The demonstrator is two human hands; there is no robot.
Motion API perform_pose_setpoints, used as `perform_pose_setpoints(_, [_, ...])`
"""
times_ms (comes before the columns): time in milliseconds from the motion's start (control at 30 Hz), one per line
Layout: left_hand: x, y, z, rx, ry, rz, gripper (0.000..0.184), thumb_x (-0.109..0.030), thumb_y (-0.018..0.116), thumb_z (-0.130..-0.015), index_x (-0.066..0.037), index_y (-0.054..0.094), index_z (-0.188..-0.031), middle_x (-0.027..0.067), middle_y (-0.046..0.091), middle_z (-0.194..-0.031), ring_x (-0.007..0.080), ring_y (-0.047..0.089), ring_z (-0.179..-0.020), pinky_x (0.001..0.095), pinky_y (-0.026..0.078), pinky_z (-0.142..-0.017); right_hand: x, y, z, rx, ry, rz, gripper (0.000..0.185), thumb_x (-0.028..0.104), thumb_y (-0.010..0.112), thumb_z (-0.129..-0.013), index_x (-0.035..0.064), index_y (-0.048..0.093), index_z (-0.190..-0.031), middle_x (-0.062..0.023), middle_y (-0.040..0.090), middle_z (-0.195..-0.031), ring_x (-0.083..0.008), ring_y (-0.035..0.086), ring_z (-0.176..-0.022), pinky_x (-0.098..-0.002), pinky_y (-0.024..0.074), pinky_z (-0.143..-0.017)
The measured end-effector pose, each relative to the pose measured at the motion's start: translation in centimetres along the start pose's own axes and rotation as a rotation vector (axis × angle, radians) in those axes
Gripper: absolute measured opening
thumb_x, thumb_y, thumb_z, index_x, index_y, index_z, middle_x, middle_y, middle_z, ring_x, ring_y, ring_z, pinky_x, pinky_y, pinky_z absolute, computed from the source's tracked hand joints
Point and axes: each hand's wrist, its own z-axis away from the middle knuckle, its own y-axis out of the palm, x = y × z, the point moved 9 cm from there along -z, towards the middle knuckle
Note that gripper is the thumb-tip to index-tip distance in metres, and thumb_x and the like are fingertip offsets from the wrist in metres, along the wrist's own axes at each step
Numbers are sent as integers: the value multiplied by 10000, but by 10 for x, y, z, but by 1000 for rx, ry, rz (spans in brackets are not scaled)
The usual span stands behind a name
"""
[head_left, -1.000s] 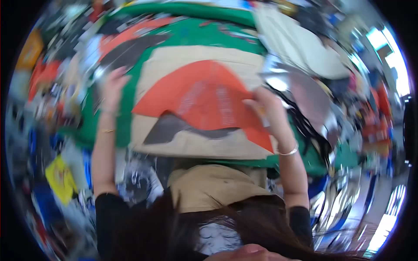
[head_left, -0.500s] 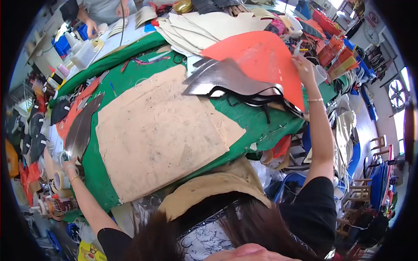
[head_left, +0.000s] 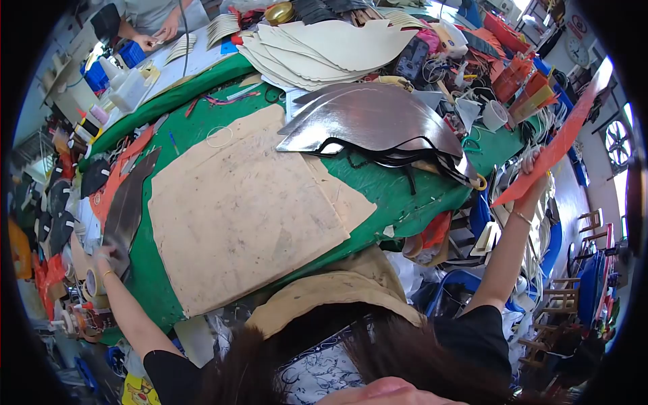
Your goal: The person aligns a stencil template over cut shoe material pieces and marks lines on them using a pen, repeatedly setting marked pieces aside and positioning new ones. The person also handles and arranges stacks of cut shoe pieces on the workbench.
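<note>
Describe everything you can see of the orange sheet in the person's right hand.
The thin, smooth-looking orange sheet is seen at a steep angle, as a long, narrow, gently curving strip, so its full outline cannot be told. It is raised and slanted beyond the right end of the green-covered table, its far end catching glare. The right hand grips it near its lower end.

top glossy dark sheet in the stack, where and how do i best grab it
I'd pinch the top glossy dark sheet by its wavy near edge, coming from the wearer's side: that edge looks arched off the green cloth, leaving room for fingers.
</note>
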Motion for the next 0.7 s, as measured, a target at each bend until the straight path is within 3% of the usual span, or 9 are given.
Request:
perform_pose_setpoints(67, [-2, -17, -48, -50, -58, 31, 197, -139, 674, -740, 2, 637, -872, 82, 666, -825, 212, 592, -737, 371, 467, -738, -2, -5, 3, 68, -9, -71, 225, 189, 425, -980, -11, 507, -1047, -51, 492, -735, -115, 399, -514, -219, 354, -484])
perform_pose_setpoints(133, [-57, -50, -69, 15, 40, 116, 310, -97, 651, -730, 1, 591, -1018, 93, 644, -1050, 199, 581, -900, 356, 447, -798, -3, 5, 5, 91, -33, -137, 262, 193, 430, -976, -34, 502, -1086, -74, 501, -791, -116, 405, -531, -217, 354, -489])
perform_pose_setpoints(200, [-213, -89, -6, 89, 396, 392, 526, -74, 604, -811, -8, 453, -1310, 64, 556, -1201, 169, 509, -1099, 300, 381, -959, -9, 30, 7, 192, -24, -231, 293, 192, 450, -963, -46, 511, -1122, -92, 508, -849, -123, 412, -555, -222, 356, -500])
perform_pose_setpoints(267, [-326, -118, 52, 168, 437, 722, 564, -91, 593, -860, 12, 396, -1378, 57, 513, -1253, 139, 495, -1138, 263, 368, -981, -19, 68, 4, 368, 18, -351, 321, 187, 484, -940, -47, 534, -1155, -106, 513, -910, -135, 420, -586, -233, 362, -520])
perform_pose_setpoints(367, [-447, -157, 136, 89, 557, 884, 525, -116, 568, -893, 8, 406, -1377, 64, 510, -1262, 118, 491, -1144, 263, 365, -991, -42, 113, 5, 234, 48, -457, 299, 192, 452, -956, -61, 511, -1104, -123, 513, -870, -123, 424, -549, -226, 363, -488])
perform_pose_setpoints(467, [-497, -166, 194, 23, 714, 1152, 507, -139, 561, -901, 8, 419, -1366, 83, 516, -1293, 111, 510, -1147, 269, 380, -994, -68, 142, -3, 368, 104, -489, 321, 208, 437, -961, -63, 525, -1110, -129, 519, -871, -131, 431, -529, -232, 365, -476])
perform_pose_setpoints(533, [-505, -148, 208, 212, 757, 1150, 527, -133, 569, -887, 14, 404, -1366, 103, 511, -1311, 137, 507, -1171, 270, 368, -1012, -79, 157, -1, 416, 157, -487, 324, 210, 467, -946, -51, 528, -1128, -112, 539, -860, -134, 441, -510, -233, 361, -463])
perform_pose_setpoints(600, [-522, -102, 251, 559, 675, 1144, 542, -125, 574, -877, 21, 391, -1367, 107, 499, -1319, 153, 488, -1196, 274, 348, -1029, -87, 160, 1, 433, 193, -462, 329, 210, 481, -939, -44, 522, -1144, -102, 548, -862, -134, 444, -507, -233, 360, -461])
perform_pose_setpoints(700, [-483, -25, 273, 634, 435, 1077, 551, -83, 576, -860, 23, 376, -1362, 107, 501, -1306, 174, 513, -1159, 287, 379, -1001, -94, 153, 3, 403, 218, -391, 335, 209, 472, -943, -43, 503, -1161, -98, 542, -884, -128, 439, -524, -232, 361, -469])
